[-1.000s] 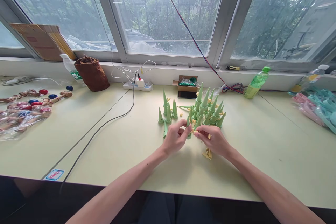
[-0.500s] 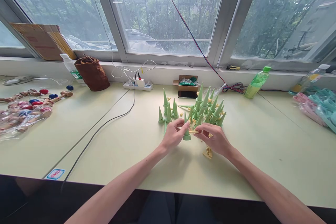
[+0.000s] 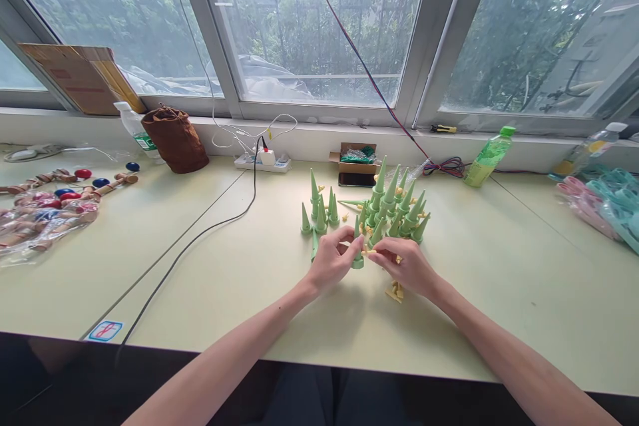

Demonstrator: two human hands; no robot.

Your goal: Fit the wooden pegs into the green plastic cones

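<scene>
Between thumb and fingers, my left hand [image 3: 333, 258] grips a green plastic cone [image 3: 357, 262] with a round base, held upright above the table. My right hand [image 3: 410, 265] pinches a small pale-yellow plastic piece [image 3: 370, 252] against the cone's side; whether it is fitted in I cannot tell. Behind my hands stands a dense cluster of similar green cones [image 3: 390, 194], with yellow bits among them. A smaller group of green cones [image 3: 320, 208] is to the left. Under my right hand lies a little pile of yellow pieces [image 3: 395, 293].
At the back are a small cardboard box [image 3: 357, 158], a dark phone [image 3: 356, 179], a green bottle [image 3: 490, 156] and a power strip [image 3: 262, 163]. A black cable [image 3: 210, 224] crosses the table. Wooden toys in plastic [image 3: 47, 213] lie far left, pink and teal plastic items [image 3: 606, 203] far right.
My left hand and the cone have shifted slightly right and down. The yellow piece in my right hand is now closer against the cone.
</scene>
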